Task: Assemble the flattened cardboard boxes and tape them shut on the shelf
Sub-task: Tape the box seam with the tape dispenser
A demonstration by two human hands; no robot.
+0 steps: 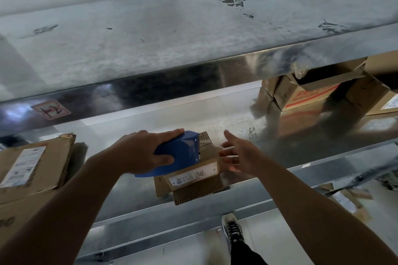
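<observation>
The small box (195,173) sits near the front of the metal shelf (271,153). It looks light and probably empty, so it is likely to skid on the slick metal and dent if pressed mid-panel. It is best braced at a side wall or corner. The left hand (140,150) is wrapped around the blue tape dispenser (179,153), which rests on the box top. The right hand (239,155) reaches in with fingers straight and spread at the box's right edge, holding nothing. Whether it touches is unclear.
</observation>
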